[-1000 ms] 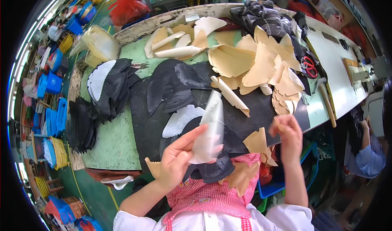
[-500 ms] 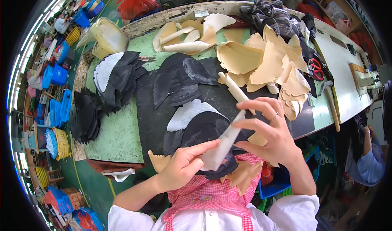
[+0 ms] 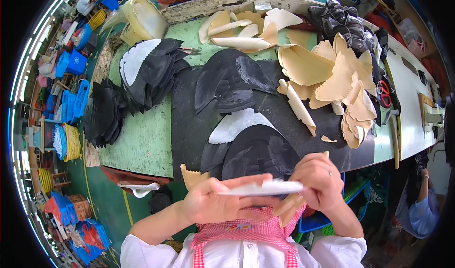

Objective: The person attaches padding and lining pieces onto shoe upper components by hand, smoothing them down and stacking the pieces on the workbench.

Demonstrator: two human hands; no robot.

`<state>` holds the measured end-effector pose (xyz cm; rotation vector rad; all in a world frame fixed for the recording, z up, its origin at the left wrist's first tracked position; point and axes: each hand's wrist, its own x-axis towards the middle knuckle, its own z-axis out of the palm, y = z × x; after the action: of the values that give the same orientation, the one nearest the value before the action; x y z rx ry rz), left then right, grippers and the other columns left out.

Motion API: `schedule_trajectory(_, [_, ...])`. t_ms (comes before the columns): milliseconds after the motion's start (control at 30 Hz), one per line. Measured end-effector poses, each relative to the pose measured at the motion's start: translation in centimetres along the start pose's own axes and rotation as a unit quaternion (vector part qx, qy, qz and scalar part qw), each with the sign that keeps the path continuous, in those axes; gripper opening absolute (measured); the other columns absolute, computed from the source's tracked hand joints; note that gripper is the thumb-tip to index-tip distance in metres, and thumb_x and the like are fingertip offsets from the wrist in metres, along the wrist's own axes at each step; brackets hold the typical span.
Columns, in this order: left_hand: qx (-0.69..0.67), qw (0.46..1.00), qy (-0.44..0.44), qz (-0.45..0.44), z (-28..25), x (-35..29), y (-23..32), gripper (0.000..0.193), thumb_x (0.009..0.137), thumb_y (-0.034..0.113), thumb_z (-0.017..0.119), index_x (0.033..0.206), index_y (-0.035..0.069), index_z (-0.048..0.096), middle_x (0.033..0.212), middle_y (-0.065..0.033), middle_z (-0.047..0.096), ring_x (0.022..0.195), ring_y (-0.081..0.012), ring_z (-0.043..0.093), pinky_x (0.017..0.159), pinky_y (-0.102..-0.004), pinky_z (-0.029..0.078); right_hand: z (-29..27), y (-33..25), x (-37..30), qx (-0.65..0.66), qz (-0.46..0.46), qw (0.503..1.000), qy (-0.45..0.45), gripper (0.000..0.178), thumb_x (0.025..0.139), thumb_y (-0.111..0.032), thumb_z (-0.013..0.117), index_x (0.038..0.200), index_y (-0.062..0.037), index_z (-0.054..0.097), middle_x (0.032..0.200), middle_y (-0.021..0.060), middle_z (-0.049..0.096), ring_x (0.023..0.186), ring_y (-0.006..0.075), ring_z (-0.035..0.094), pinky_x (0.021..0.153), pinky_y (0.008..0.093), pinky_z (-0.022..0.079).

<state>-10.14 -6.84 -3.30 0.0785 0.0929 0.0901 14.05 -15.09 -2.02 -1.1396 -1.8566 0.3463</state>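
A white, thin flat piece [image 3: 263,188], seen nearly edge-on and smeared by motion, spans the gap between my hands. My left hand [image 3: 208,202] has its fingers stretched along both sides of the piece, holding its left end. Closed at the other end, my right hand [image 3: 322,181] grips the piece with bent fingers; the pinch itself is partly hidden. Just beyond my hands lies a stack of black curved pieces [image 3: 258,152] with a white zigzag-edged piece [image 3: 241,125] on it. Beige paper scraps [image 3: 290,210] hang near my apron under the right hand.
Beige peeled papers [image 3: 305,64] pile up at the right, with a rolled one [image 3: 299,108] nearer. More black piles [image 3: 154,73] stand at the left. Red scissors [image 3: 383,93] and a hammer [image 3: 395,137] lie at the right. A yellowish plastic container [image 3: 144,19] stands far left.
My right hand has gone from spread fingers to a closed grip and moved lower. The white piece has turned from slanting to nearly level. The whole view has shifted slightly.
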Motion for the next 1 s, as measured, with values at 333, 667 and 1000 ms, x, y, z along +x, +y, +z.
schedule_trajectory(333, [0.525, 0.804, 0.273, 0.056, -0.9, 0.4, 3.3, 0.023, 0.089, 0.019, 0.069, 0.098, 0.002, 0.056, 0.102, -0.0052, 0.064, 0.099, -0.0159, 0.059, 0.088, -0.0338, 0.045, 1.2, 0.5, 0.7, 0.240, 0.386, 0.889, -0.058, 0.015, 0.090, -0.004, 0.064, 0.095, -0.0004, 0.049, 0.076, 0.0015, 0.054, 0.070, 0.0068, 0.053, 0.064, 0.0240, 0.047])
schedule_trajectory(667, [0.655, 0.652, 0.372, 0.084, -1.5, 2.6, 5.1, 0.028, 0.091, 0.018, 0.067, 0.072, 0.002, 0.055, 0.058, 0.0026, 0.056, 0.051, -0.0016, 0.051, 0.044, -0.0221, 0.042, 2.5, 3.6, 3.3, 0.069, 0.416, 0.901, -0.105, 0.021, 0.089, -0.016, 0.066, 0.092, -0.0016, 0.051, 0.060, 0.0078, 0.055, 0.055, 0.0149, 0.054, 0.053, 0.0298, 0.043])
schedule_trajectory(1000, [0.612, 0.678, 0.406, 0.019, -1.9, 3.8, 5.9, 0.029, 0.094, 0.023, 0.064, 0.076, 0.000, 0.057, 0.056, -0.0008, 0.058, 0.048, -0.0059, 0.058, 0.040, -0.0223, 0.047, 2.5, 5.4, 4.4, -0.013, 0.426, 0.892, -0.153, 0.025, 0.086, -0.024, 0.068, 0.089, -0.0023, 0.057, 0.058, 0.0079, 0.057, 0.054, 0.0199, 0.055, 0.055, 0.0343, 0.043])
